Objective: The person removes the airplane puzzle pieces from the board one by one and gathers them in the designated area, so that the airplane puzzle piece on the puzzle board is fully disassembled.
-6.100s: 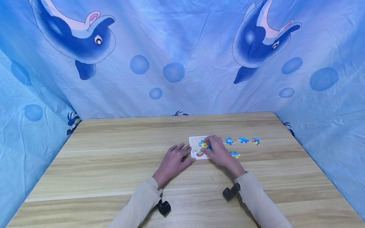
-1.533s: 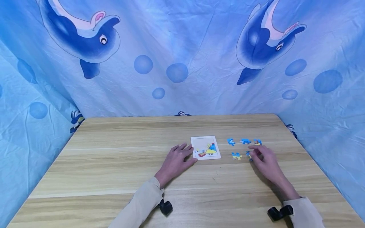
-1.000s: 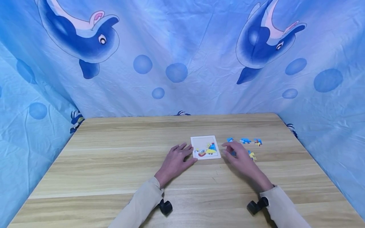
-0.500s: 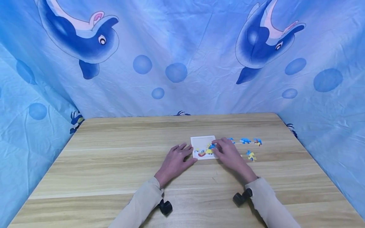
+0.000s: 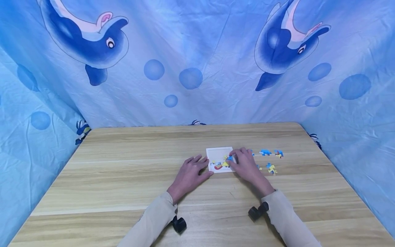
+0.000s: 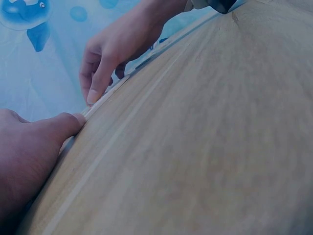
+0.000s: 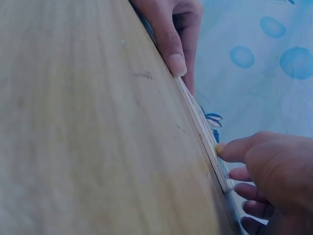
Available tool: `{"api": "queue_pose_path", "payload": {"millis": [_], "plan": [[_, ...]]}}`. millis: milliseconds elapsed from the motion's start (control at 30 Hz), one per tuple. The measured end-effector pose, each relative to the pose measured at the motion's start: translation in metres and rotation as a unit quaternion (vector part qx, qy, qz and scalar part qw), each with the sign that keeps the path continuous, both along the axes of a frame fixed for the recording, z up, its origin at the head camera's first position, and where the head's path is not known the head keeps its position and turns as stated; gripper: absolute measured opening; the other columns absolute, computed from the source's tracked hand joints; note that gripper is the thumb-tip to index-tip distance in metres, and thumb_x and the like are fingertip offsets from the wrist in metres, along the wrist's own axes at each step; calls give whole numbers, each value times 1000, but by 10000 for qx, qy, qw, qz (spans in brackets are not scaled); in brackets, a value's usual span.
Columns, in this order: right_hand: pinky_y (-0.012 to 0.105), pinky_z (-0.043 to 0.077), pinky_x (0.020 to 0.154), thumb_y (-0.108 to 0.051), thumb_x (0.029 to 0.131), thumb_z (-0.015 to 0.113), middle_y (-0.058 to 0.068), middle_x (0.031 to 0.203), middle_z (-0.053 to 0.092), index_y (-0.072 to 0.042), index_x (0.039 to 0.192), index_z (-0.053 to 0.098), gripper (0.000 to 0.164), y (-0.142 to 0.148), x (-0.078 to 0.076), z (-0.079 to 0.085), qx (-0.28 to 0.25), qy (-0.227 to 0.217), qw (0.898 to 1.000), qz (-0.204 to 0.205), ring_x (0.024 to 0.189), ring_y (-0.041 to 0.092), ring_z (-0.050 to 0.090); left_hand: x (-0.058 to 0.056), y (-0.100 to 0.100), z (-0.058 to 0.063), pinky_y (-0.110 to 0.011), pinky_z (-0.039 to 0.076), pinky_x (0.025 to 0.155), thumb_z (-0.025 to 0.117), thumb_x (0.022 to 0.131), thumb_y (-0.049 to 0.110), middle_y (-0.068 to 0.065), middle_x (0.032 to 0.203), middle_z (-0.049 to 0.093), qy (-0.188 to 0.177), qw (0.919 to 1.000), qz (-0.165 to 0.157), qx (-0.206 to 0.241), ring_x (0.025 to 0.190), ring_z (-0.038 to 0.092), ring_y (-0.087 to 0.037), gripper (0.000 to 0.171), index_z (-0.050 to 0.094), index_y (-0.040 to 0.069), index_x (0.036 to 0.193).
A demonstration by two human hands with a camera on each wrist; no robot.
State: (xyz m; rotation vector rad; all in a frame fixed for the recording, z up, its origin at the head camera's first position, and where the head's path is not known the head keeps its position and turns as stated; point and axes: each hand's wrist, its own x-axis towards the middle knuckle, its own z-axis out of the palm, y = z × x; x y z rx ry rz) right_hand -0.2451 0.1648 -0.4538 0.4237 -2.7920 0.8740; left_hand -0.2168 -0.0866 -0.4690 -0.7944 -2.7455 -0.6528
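Note:
My left hand (image 5: pixel 190 175) lies spread on the wooden table at the left side of a white-framed puzzle tray (image 5: pixel 219 148), fingertips and thumb touching its edge. Thumb and index finger of my right hand (image 5: pixel 246 165) pinch a blue puzzle piece (image 5: pixel 229 158) at the tray's right side; whether it is lifted cannot be told. Assembled pieces (image 5: pixel 218 167) in red, white and yellow fill the tray's lower part. In the left wrist view my right hand (image 6: pixel 120 49) reaches down, thumb tip at the tray. The right wrist view has my right thumb (image 7: pixel 234 150) over the tray's edge.
Several loose puzzle pieces lie right of the tray, among them a blue piece (image 5: pixel 265 152), a blue-and-red piece (image 5: pixel 279 153) and a yellow-and-blue piece (image 5: pixel 271 168). Others are partly hidden behind my right hand. A blue dolphin-print curtain (image 5: pixel 197 61) hangs behind the table (image 5: pixel 139 154).
My right hand left the tray, went to the loose pieces on the right, then came back left to the tray's right side. The left hand has stayed at the tray's left edge.

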Motion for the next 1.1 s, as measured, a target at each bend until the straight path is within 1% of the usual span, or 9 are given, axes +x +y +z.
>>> {"api": "queue_pose_path", "payload": {"millis": [133,267,433,600,700,900,1000,1100], "plan": [[50,38,90,-19,92,79,19,112,61,2,113,68,32,0,-2,-1,-237,-101,9997,32,109,37,45,0,0,0,-51,37,117,63,101,50,-7,142,62,-11,10000,1,9,141,49,-30,57,66,8,139],[50,34,94,-16,91,80,15,105,59,1,112,63,31,-1,-4,-2,-354,-125,9993,87,107,34,46,0,0,0,-51,37,116,63,101,50,-8,142,62,-6,10000,-14,14,141,49,-30,57,66,7,139],[50,34,93,-13,90,80,12,100,60,0,110,62,29,-1,-5,-2,-458,-54,9988,173,102,33,48,0,0,0,-52,37,116,63,101,49,-8,142,62,20,10000,-26,10,141,50,-31,57,66,7,139],[48,36,89,-10,92,76,10,98,60,-2,111,64,23,0,-3,-1,-509,-15,9983,296,101,32,47,0,0,0,-51,37,116,63,101,50,-7,142,62,39,10000,-32,-6,141,49,-30,57,66,7,139],[47,39,89,-5,94,72,10,98,60,-2,112,66,20,1,-2,0,-595,-19,9975,383,102,32,48,0,0,0,-51,37,116,63,101,50,-7,142,62,55,10000,-23,-7,141,50,-30,57,66,7,139],[49,45,93,0,96,67,12,105,62,-2,114,69,18,2,0,2,-759,-88,9961,437,109,33,51,0,0,1,-51,37,116,63,101,50,-7,143,62,-9,10000,14,-31,141,49,-30,58,66,7,139],[49,45,93,-1,97,66,13,107,61,-1,116,70,20,3,0,2,-709,-48,9961,516,109,33,51,0,0,1,-52,37,116,63,101,50,-8,142,62,-17,10000,20,-28,141,49,-30,58,66,7,139],[47,46,90,-1,98,65,14,109,60,1,122,71,25,4,0,1,-550,27,9965,636,108,32,52,-1,0,1,-52,37,116,63,101,50,-8,142,62,-17,10000,21,-21,141,49,-30,57,66,7,139]]}}
